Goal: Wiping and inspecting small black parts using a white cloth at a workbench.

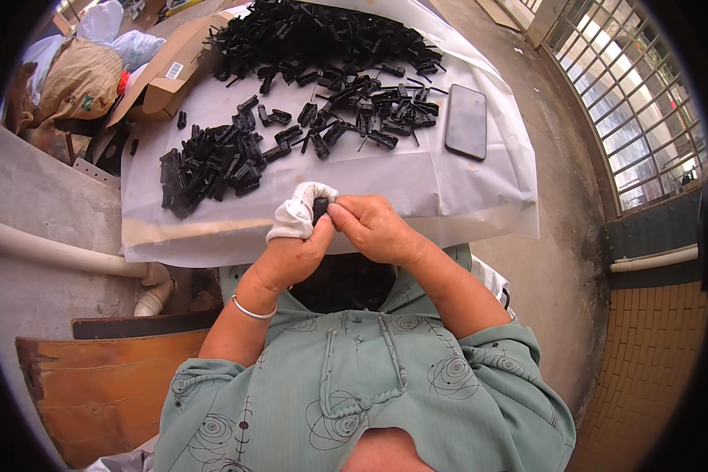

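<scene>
My left hand [297, 236], its fingers wrapped in a white cloth [295, 217], is closed round a small black plastic part [320, 208]. From the other side my right hand [370, 224] meets it, thumb and forefinger pinched together at the part's edge. What the right fingertips grip is mostly hidden. Both hands are together over the near edge of the table. Just beyond them, to the left, lies a pile of similar black parts [216, 165]. More loose black parts [374, 110] are scattered further off, some with thin rods sticking out.
A white sheet covers the table [417, 185]. A large heap of black parts [315, 35] fills its far side. At the right lies a dark phone [466, 122]. An open cardboard box [165, 82] and stuffed bags [82, 75] are at the far left. A pale pipe [63, 252] runs along the left.
</scene>
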{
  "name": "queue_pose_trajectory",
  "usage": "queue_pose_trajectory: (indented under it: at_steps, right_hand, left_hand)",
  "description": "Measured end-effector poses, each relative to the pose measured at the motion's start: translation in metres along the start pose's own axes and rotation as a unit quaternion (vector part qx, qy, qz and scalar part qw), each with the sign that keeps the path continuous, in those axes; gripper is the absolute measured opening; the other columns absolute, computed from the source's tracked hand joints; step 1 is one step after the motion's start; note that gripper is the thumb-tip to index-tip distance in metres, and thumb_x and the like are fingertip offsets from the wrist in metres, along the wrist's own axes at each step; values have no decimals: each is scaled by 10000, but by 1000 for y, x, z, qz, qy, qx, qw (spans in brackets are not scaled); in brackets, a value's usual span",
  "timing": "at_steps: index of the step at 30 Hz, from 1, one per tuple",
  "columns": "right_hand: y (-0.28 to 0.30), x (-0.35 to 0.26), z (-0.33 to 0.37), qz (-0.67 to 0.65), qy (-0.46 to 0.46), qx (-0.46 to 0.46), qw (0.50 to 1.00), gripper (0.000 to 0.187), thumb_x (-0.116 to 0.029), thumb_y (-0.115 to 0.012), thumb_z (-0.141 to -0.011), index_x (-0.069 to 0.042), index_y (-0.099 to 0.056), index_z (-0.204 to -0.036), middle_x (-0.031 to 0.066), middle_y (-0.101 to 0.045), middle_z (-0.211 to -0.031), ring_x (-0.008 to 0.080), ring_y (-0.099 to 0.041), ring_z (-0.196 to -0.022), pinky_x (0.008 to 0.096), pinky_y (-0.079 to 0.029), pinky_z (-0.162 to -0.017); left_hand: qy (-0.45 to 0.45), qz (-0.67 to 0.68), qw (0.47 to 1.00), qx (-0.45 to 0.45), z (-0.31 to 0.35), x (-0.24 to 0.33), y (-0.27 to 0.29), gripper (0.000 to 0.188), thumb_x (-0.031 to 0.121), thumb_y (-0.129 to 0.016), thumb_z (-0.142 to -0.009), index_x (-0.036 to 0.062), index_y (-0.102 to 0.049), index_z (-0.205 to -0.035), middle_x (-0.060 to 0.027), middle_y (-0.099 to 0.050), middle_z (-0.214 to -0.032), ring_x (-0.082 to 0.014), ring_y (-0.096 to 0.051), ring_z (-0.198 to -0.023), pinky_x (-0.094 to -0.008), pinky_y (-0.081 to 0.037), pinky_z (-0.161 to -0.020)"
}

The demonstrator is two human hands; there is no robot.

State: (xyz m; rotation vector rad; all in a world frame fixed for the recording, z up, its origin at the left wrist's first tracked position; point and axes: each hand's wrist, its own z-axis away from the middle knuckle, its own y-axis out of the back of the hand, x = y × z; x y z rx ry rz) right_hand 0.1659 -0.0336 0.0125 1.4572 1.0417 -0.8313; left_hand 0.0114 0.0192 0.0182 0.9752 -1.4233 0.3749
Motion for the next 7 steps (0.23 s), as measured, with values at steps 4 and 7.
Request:
queue_pose_trajectory:
  at_steps: [4,7]
  right_hand:
    - [25,24,-15,152,58,149,975,179,-197,-537,-882,-22,-560,-854,113,-542,-643,242,-492,-553,344,-420,-552]
    - [54,47,-32,349,-67,233,905,317,-266,-611,-839,-104,-517,-1094,143,-638,-818,263,-631,-738,361,-499,-690]
  left_hand:
    - [-124,-319,919,193,-21,3,44,508,106,-572,-792,12,-429,-1271,-224,-478,-1206,-322,-436,-1155,-363,-356,-967]
    - [-46,-500,834,231,-18,6,63,658,201,-628,-806,64,-321,-1371,-146,-371,-1374,-331,-316,-1278,-378,-248,-1062]
